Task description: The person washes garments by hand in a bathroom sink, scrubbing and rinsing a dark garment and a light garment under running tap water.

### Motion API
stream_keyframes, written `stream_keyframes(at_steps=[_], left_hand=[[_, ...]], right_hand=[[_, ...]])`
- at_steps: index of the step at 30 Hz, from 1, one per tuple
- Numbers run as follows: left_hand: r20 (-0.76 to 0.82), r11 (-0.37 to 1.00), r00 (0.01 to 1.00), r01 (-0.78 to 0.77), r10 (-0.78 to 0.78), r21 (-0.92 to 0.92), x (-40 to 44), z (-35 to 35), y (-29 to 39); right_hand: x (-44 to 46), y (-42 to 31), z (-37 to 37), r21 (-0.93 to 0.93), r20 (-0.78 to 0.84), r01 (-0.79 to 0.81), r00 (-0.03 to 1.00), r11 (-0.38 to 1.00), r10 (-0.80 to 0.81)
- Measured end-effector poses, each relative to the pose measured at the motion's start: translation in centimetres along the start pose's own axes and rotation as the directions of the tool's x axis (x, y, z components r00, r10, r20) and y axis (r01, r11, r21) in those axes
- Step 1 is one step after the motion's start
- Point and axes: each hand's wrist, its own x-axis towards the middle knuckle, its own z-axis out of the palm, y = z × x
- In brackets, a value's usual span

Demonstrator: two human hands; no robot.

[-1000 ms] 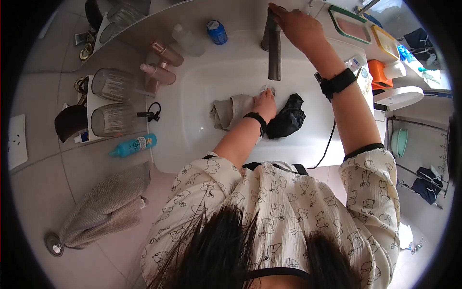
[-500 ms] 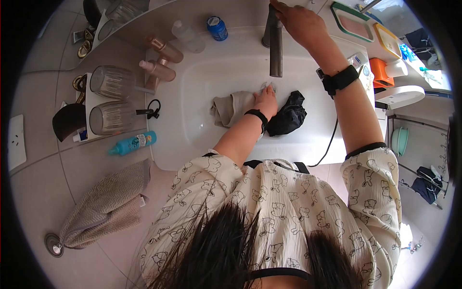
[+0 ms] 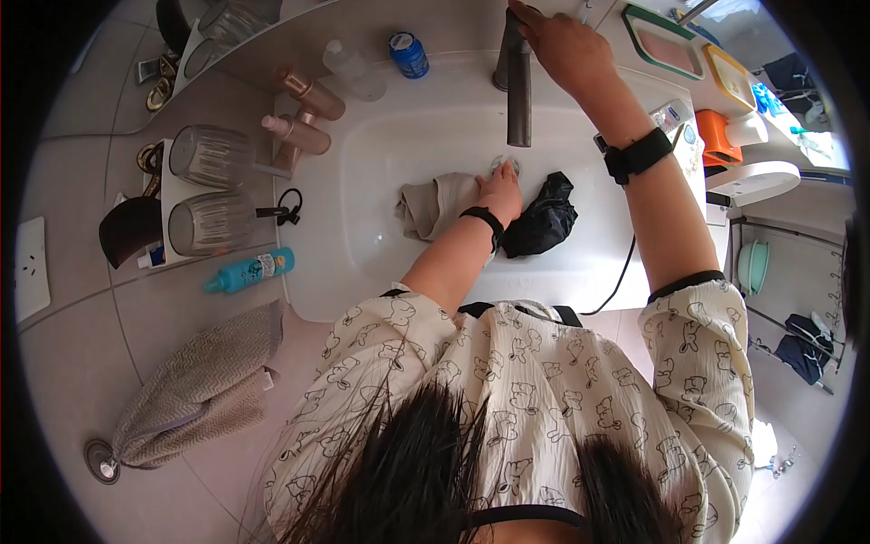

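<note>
My right hand (image 3: 566, 45) is up at the top of the dark grey faucet (image 3: 518, 100), its fingers closed on the handle. Down in the white sink (image 3: 399, 118), my left hand (image 3: 500, 192) reaches to the round drain (image 3: 507, 165) beneath the spout, fingers spread and nothing held. A beige cloth (image 3: 435, 207) lies crumpled just left of that hand, and a black cloth (image 3: 544, 218) lies bunched to its right. No water stream can be made out under the spout.
Pink bottles (image 3: 313, 95), a clear bottle (image 3: 355, 71) and a blue jar (image 3: 409, 54) stand on the sink's back-left rim. A turquoise bottle (image 3: 250, 270), glass cups (image 3: 213, 222) and a hanging towel (image 3: 204, 385) are left. An orange holder (image 3: 716, 138) is right.
My left hand's fingers have spread slightly at the drain. My right hand stays at the faucet handle, and the two cloths keep their places.
</note>
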Motion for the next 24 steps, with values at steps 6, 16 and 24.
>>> stream_keyframes(at_steps=[6, 16, 24], left_hand=[[0.012, 1.0, 1.0, -0.004, 0.004, -0.02, -0.31, -0.43, 0.0], [0.006, 1.0, 1.0, -0.003, 0.003, -0.026, -0.19, -0.21, 0.0], [0.006, 1.0, 1.0, -0.01, 0.01, -0.012, -0.51, -0.55, 0.03]], right_hand=[[-0.06, -0.08, -0.11, -0.003, 0.002, -0.004, 1.0, 1.0, 0.004], [0.14, -0.18, -0.24, -0.048, 0.044, -0.011, 0.999, 0.999, 0.013], [0.18, 0.04, -0.04, -0.036, 0.036, -0.004, 0.999, 0.999, 0.006]])
